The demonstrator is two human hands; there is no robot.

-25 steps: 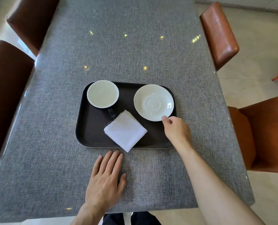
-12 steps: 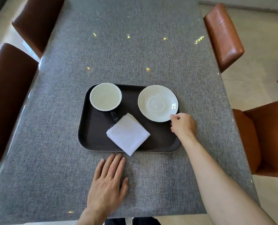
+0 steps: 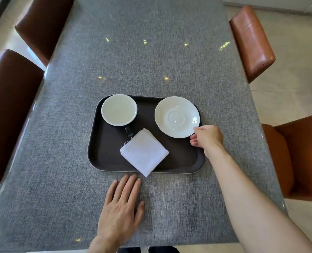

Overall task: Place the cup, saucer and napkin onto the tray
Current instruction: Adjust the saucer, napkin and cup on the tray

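A dark brown tray (image 3: pixel 104 154) lies on the grey table. In its far left corner stands a cup (image 3: pixel 119 109), white inside with a dark handle pointing toward me. A white saucer (image 3: pixel 176 116) sits in the far right corner, reaching the tray's right rim. A folded white napkin (image 3: pixel 144 154) lies at the near middle, one corner hanging over the tray's front rim. My right hand (image 3: pixel 207 137) pinches the saucer's near right edge, thumb on top and fingers curled below. My left hand (image 3: pixel 121 207) rests flat on the table just in front of the tray.
The table's grey cloth (image 3: pixel 151 52) stretches far beyond the tray. Brown leather chairs stand at the left (image 3: pixel 11 106) and far left (image 3: pixel 42 24), and orange-brown ones at the far right (image 3: pixel 252 42) and near right (image 3: pixel 301 157).
My right hand has slid from the saucer's near edge round to its near right edge. The tray's contents and my left hand have stayed in place.
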